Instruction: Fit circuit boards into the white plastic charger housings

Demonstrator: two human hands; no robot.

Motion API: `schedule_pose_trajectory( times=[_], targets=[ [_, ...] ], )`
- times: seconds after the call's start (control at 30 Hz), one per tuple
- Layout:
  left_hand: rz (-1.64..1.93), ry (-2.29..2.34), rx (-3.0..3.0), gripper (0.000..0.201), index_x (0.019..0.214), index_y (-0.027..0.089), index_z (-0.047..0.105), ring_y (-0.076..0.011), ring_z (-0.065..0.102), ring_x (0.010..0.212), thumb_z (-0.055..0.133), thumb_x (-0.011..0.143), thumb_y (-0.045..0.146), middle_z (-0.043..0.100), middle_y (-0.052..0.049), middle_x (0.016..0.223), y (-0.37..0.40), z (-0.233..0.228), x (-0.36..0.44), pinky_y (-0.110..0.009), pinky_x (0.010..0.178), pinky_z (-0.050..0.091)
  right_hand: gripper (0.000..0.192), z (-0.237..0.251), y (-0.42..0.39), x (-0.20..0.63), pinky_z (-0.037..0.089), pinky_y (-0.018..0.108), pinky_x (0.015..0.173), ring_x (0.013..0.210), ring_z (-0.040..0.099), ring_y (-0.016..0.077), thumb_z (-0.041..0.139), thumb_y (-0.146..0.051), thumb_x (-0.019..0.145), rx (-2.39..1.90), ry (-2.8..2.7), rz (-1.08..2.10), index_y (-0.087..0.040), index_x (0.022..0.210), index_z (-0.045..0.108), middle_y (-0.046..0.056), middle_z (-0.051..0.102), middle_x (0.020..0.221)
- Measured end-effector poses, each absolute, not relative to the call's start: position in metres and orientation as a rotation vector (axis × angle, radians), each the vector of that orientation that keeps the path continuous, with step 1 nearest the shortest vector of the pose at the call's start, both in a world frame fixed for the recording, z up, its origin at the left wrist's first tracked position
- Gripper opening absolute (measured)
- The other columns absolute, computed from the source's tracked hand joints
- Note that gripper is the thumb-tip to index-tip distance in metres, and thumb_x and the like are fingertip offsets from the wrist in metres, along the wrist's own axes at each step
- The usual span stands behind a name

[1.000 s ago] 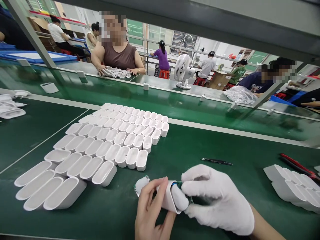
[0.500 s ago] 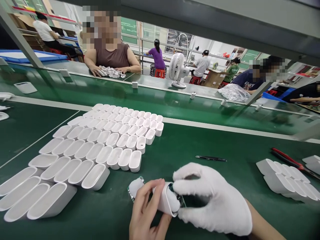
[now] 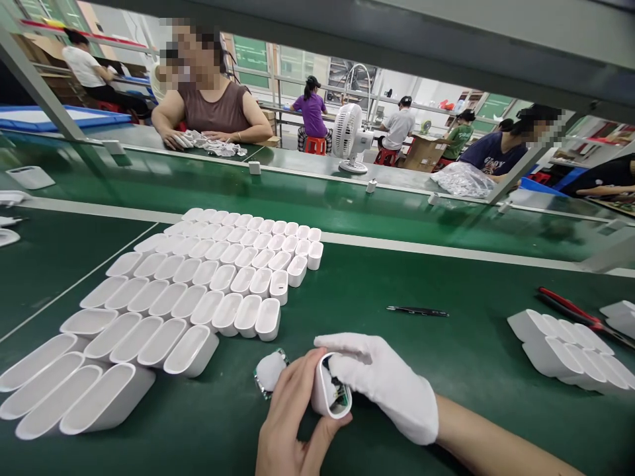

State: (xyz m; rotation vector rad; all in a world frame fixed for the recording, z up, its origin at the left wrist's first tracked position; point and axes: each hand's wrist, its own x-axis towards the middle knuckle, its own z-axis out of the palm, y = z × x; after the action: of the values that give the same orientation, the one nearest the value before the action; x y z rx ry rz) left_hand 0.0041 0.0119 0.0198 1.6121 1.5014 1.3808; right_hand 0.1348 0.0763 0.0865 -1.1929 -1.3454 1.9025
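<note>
The bare left hand (image 3: 292,423) grips a white shell (image 3: 325,396) just above the green table (image 3: 397,370); the gloved right hand (image 3: 381,387) pinches what seems a circuit board (image 3: 341,398) into its mouth — a skewed push could jam it or bend the board.

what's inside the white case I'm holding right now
In the open end of the white case, a small green board shows. The gloved right hand has a finger over the opening, and the walls hide anything deeper inside.

— What lies on the green worktop (image 3: 377,370)?
— Rows of white cases (image 3: 198,291) at left, black tweezers (image 3: 417,311) at centre, more white cases (image 3: 570,347) and red-handled pliers (image 3: 575,311) at right.
</note>
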Motion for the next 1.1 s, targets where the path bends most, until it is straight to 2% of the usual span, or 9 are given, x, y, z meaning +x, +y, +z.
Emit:
schedule_pose_trajectory(
  times=[0.1,0.17,0.23,0.27,0.4,0.47,0.57,0.73,1.1],
  targets=[
    [1.327,1.453,1.655,0.041,0.129,0.024,0.048,-0.0267,0.053,0.118,0.051,0.090,0.033,0.057,-0.009,0.127,0.012,0.022,0.009,-0.036,0.094,0.048,0.048,0.094,0.092,0.157,0.050,0.031,0.064,0.071,0.063,0.0185,0.052,-0.056,0.082,-1.334,-1.713,1.637,-0.016,0.104,0.067,0.007,0.069,0.086],
    [1.257,1.440,1.653,0.041,0.131,0.024,0.043,-0.0236,0.056,0.115,0.045,0.090,0.029,0.058,-0.009,0.126,0.011,0.021,0.014,-0.034,0.093,0.049,0.041,0.098,0.112,0.188,0.048,0.033,0.067,0.077,0.062,0.0221,0.047,-0.051,0.085,-1.615,-1.949,1.056,-0.019,0.093,0.072,0.008,0.069,0.087],
    [1.204,1.443,1.658,0.042,0.132,0.025,0.036,-0.0207,0.057,0.114,0.038,0.091,0.024,0.059,-0.008,0.125,0.010,0.019,0.016,-0.033,0.092,0.049,0.032,0.099,0.135,0.226,0.046,0.039,0.074,0.092,0.060,0.0300,0.059,-0.042,0.076,-1.991,-2.021,0.369,-0.023,0.098,0.072,0.009,0.066,0.106],
    [1.190,1.445,1.679,0.042,0.133,0.026,0.033,-0.0202,0.056,0.115,0.036,0.091,0.023,0.059,-0.008,0.125,0.010,0.018,0.016,-0.034,0.093,0.048,0.034,0.098,0.146,0.244,0.046,0.041,0.074,0.095,0.059,0.0336,0.064,-0.039,0.069,-2.178,-2.053,0.223,-0.024,0.099,0.072,0.010,0.065,0.110],
    [1.101,1.515,1.758,0.045,0.136,0.030,0.029,-0.0230,0.051,0.121,0.038,0.092,0.025,0.058,-0.007,0.125,0.011,0.018,0.012,-0.039,0.092,0.049,0.022,0.089,0.170,0.282,0.045,0.034,0.064,0.077,0.064,0.0266,0.067,-0.024,0.063,-2.470,-2.184,0.419,-0.026,0.085,0.073,0.006,0.069,0.089],
    [1.044,1.501,1.751,0.045,0.136,0.034,0.031,-0.0225,0.052,0.119,0.039,0.093,0.026,0.057,-0.005,0.126,0.013,0.021,0.009,-0.037,0.088,0.051,0.013,0.088,0.167,0.274,0.043,0.031,0.058,0.065,0.062,0.0215,0.063,-0.023,0.067,-2.389,-2.225,0.447,-0.026,0.078,0.071,0.004,0.068,0.077],
    [0.984,1.474,1.674,0.047,0.139,0.037,0.030,-0.0202,0.058,0.111,0.038,0.094,0.025,0.059,-0.004,0.123,0.016,0.027,0.005,-0.032,0.085,0.053,0.015,0.094,0.149,0.246,0.041,0.027,0.053,0.056,0.056,0.0165,0.055,-0.025,0.077,-2.069,-2.259,0.580,-0.025,0.086,0.067,0.001,0.064,0.066],
    [1.033,1.504,1.491,0.054,0.143,0.035,0.022,-0.0201,0.059,0.110,0.040,0.093,0.025,0.061,-0.003,0.120,0.017,0.033,0.008,-0.032,0.087,0.052,0.032,0.105,0.118,0.215,0.048,0.024,0.064,0.068,0.060,0.0126,0.051,-0.023,0.082,-1.301,-2.321,1.143,-0.026,0.111,0.064,0.000,0.067,0.087],
    [1.054,1.543,1.382,0.055,0.141,0.041,0.025,-0.0198,0.058,0.110,0.043,0.092,0.024,0.062,0.003,0.119,0.016,0.039,0.013,-0.032,0.086,0.051,0.009,0.103,0.120,0.214,0.051,0.027,0.057,0.063,0.062,0.0148,0.064,-0.024,0.073,-1.546,-2.150,1.044,-0.022,0.079,0.068,0.001,0.067,0.079]
  ],
)
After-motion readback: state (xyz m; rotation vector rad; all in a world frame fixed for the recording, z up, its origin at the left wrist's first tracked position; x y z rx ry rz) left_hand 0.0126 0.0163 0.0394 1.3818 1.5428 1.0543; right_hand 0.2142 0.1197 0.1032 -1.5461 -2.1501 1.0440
